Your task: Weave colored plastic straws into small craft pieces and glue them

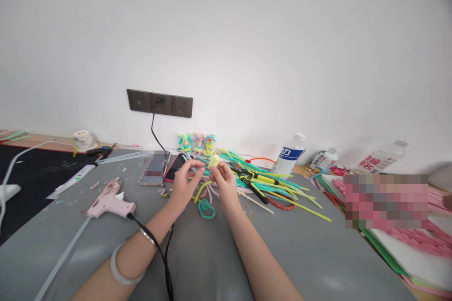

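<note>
My right hand (226, 183) pinches a small pale yellow coiled piece (213, 161), which looks like bent pipe cleaner, between thumb and fingers. Close beside it, my left hand (185, 183) is curled, thumb and index tips nearly meeting; whatever lies between them is too small to make out. Below the hands a teal pipe-cleaner loop (206, 209) lies on the grey mat (208, 254). Behind and to the right spreads a pile of green and yellow pipe cleaners (300, 200), with black-and-yellow pliers (254, 186) on top.
A pink glue gun (111, 202) with a clear glue stick lies left, its black cord crossing under my left forearm. Two phones (153, 168) lie behind. Several small figures (197, 143) stand by the wall. Bottles (290, 155) and pink braided strands (413, 240) are on the right.
</note>
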A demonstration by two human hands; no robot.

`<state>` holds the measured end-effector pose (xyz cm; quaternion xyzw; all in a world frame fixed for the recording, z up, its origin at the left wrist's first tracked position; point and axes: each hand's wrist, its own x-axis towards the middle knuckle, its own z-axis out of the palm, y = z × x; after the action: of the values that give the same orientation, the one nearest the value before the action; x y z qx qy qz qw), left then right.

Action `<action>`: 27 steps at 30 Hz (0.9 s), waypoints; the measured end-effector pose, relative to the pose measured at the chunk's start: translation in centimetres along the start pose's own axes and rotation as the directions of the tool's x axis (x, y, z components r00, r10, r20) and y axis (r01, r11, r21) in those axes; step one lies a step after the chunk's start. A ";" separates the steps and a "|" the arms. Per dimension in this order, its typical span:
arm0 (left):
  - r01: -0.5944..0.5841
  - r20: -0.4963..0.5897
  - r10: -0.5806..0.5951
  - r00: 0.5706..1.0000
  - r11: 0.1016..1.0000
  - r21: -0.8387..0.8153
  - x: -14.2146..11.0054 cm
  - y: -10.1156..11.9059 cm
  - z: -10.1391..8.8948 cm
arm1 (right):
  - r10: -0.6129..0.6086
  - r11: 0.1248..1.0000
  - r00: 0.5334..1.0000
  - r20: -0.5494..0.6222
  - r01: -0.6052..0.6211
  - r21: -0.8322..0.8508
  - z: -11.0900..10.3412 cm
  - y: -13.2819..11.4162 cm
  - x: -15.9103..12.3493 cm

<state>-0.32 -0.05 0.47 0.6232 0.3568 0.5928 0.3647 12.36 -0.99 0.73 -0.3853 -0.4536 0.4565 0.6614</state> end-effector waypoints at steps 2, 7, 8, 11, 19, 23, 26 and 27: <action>-0.005 -0.001 0.005 1.000 1.000 -0.014 0.1 0.0 -0.1 | 0.010 1.000 1.000 0.016 -0.010 0.006 -0.1 0.2 0.1; -0.022 0.048 0.021 0.999 1.000 0.018 0.3 0.2 -0.1 | 0.035 0.999 0.998 0.047 -0.037 0.039 -0.5 0.6 0.3; -0.028 0.063 0.026 0.998 0.999 0.033 0.3 0.2 -0.1 | 0.038 0.998 0.997 0.061 -0.041 0.045 -0.6 0.7 0.4; -0.030 0.102 0.022 0.995 0.996 0.082 0.3 0.2 -0.2 | 0.040 0.998 0.993 0.108 -0.046 0.051 -1.0 0.6 0.6; 0.036 0.126 -0.044 0.991 0.997 0.062 0.5 0.0 -0.2 | 0.051 0.995 0.995 0.088 -0.058 0.080 -1.6 0.5 0.9; 0.091 0.142 -0.099 0.985 0.994 0.058 0.7 -0.4 -0.3 | 0.064 0.993 0.995 0.081 -0.071 0.091 -1.8 0.7 1.1; 0.131 0.138 -0.139 0.981 0.989 0.068 0.7 -0.9 -0.5 | 0.065 0.992 0.995 0.079 -0.073 0.103 -1.8 0.5 1.0; 0.139 0.130 -0.145 0.981 0.989 0.060 0.7 -1.0 -0.5 | 0.066 0.991 0.995 0.076 -0.074 0.107 -1.8 0.4 1.0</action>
<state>-0.85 1.09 -0.05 0.6436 0.3900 0.5128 0.4132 14.16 -0.10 0.05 -0.3472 -0.4377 0.5176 0.6481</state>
